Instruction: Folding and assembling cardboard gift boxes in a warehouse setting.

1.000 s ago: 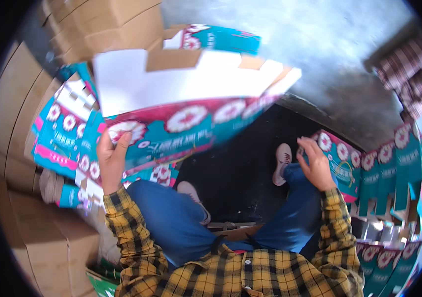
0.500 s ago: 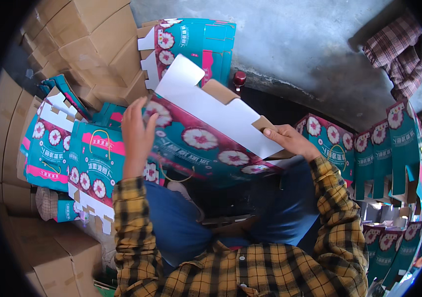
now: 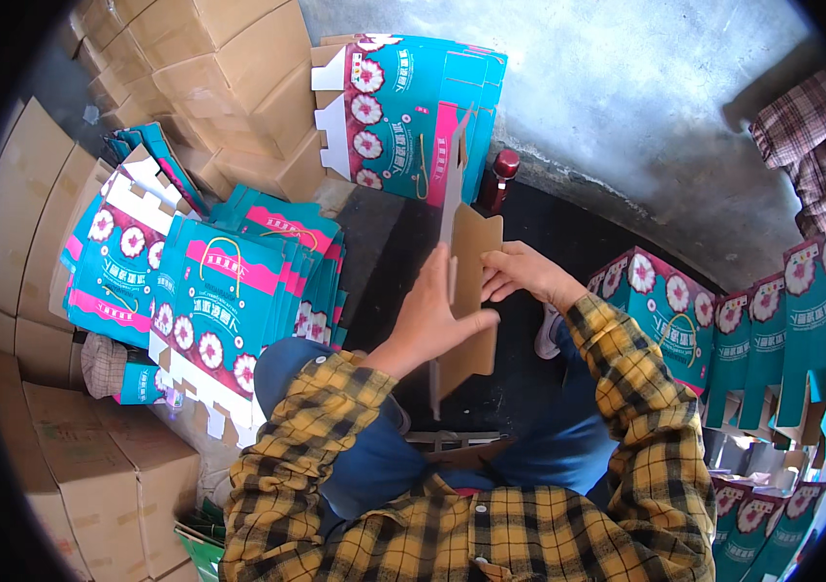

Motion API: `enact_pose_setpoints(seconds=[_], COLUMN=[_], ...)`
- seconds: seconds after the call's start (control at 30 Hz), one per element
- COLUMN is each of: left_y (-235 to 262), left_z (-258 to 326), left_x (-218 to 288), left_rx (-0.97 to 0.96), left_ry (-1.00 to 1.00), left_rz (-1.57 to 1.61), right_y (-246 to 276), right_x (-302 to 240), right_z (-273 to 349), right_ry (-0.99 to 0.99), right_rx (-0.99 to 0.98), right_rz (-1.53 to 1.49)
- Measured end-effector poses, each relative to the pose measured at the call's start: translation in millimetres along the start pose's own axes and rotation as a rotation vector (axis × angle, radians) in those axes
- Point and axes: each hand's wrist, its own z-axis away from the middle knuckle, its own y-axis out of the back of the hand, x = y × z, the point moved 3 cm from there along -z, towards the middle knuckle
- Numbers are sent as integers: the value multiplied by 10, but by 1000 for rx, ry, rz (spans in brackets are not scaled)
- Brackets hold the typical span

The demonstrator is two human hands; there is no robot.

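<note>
Left of the held carton point(image 3: 469, 262): lettered teal boxes point(image 3: 200, 289).

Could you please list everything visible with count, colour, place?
Held carton: 1, brown, between hands
Carton stack: 1, teal and maroon, top centre
Flat cartons: several, teal and pink, left
Standing cartons: several, teal and maroon, right
Cardboard boxes: many, brown, left
Bottle: 1, red, by carton stack
Plaid cloth: 1, brownish, upper right
Checked item: 1, beige, left
Floor: 1, black, centre
Other items: count unclear, green, lower left
Left hand: 1, bare, centre
Right hand: 1, bare, centre
Sleeves: 2, yellow-black check, bottom
Jeans: 1, blue, bottom
Shoes: 2, pale, centre
</note>
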Motion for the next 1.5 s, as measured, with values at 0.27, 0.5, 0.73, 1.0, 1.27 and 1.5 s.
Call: enact_pose_setpoints(seconds=[0.27, 0.5, 0.73, 1.0, 1.27, 1.5], left_y=[102, 443, 402, 360, 329, 273], left_z=[-53, 392, 620, 547, 599, 580], left_x=[-244, -76, -86, -111, -76, -55], left_rx=[159, 200, -179, -276, -263, -281], left_ry=[-3, -69, -261, -301, -325, -343], left_rz=[106, -88, -156, -79, -140, -137], right_y=[389, 1336, 983, 875, 110, -797], right_x=[46, 212, 123, 63, -369, 49], right_z=[84, 233, 89, 158, 779, 1203], right_ry=[101, 141, 169, 182, 728, 630], right_rx=[257, 741, 663, 684, 1014, 163], right_rz=[6, 218, 299, 349, 1210, 1082])
